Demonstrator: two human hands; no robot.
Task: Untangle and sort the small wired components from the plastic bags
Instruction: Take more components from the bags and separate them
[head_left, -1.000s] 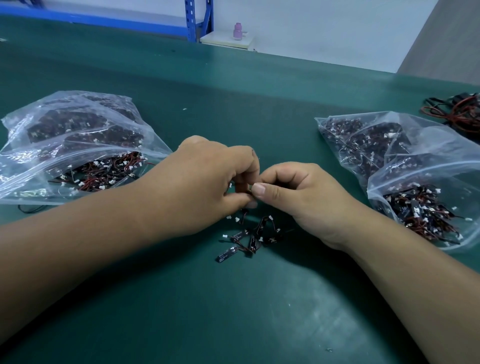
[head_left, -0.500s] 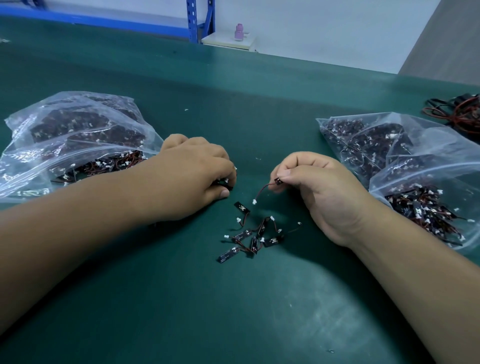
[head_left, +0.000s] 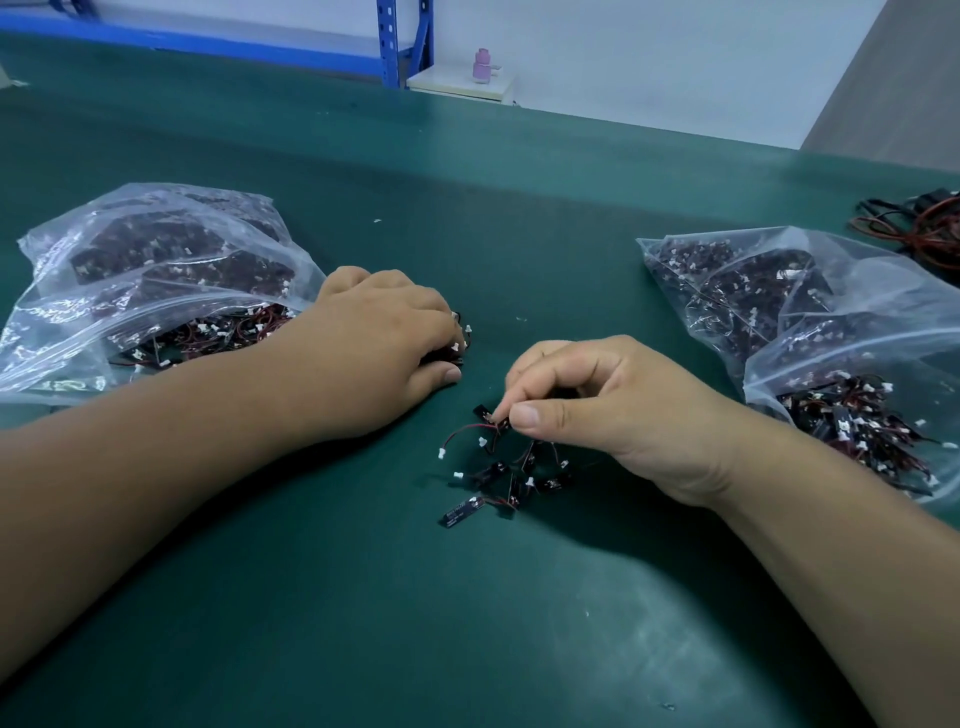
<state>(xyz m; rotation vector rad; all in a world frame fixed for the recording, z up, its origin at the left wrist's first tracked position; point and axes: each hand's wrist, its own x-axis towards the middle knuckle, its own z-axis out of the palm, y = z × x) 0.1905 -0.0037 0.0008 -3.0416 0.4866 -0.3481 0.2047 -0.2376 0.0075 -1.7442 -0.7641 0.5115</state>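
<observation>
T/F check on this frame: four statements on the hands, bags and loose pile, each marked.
1. The right hand pinches a wired component above the loose pile. True.
2. The left hand lies flat and empty. False: its fingers curl over a clump of components.
3. Both the left bag and the right bag hold components. True.
4. The loose pile sits inside the right bag. False: it lies on the green table between the hands.

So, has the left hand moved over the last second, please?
Yes: the left hand moved left, off the right hand, to the mouth of the left bag.
</observation>
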